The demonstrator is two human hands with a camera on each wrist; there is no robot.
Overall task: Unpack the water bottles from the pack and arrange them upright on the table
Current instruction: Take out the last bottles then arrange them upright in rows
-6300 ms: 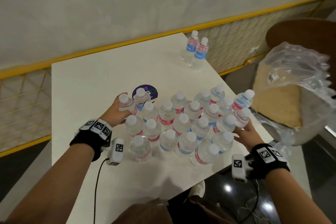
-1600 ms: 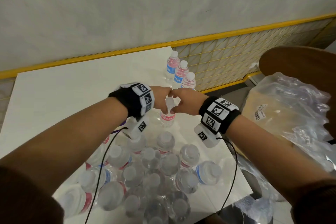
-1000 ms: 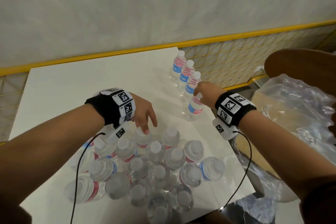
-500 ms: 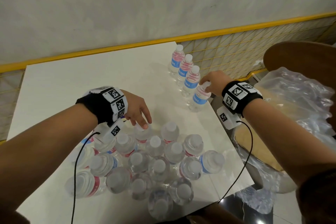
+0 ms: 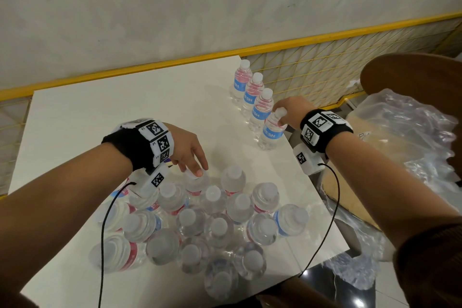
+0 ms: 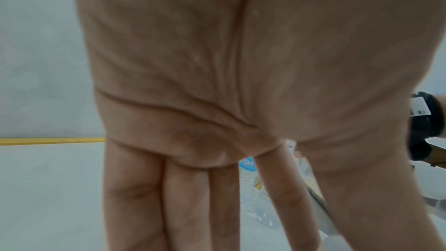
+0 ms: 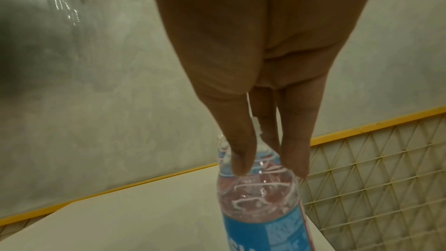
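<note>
Three blue-labelled water bottles stand upright in a row along the right edge of the white table. At the near end of that row, slightly tilted, is a fourth bottle. My right hand pinches it at the cap and neck. A cluster of several upright bottles fills the table's near part. My left hand hangs over the cluster's far edge with straight fingers, and the fingertips touch one white cap.
The crumpled clear plastic wrap lies to the right of the table on a tan seat, with a brown chair back behind it. A yellow rail and mesh fence run behind the table. Wrist-camera cables trail over the bottles.
My right hand has carried a bottle to the near end of the row and still holds it there. My left hand came down onto a cap in the cluster.
</note>
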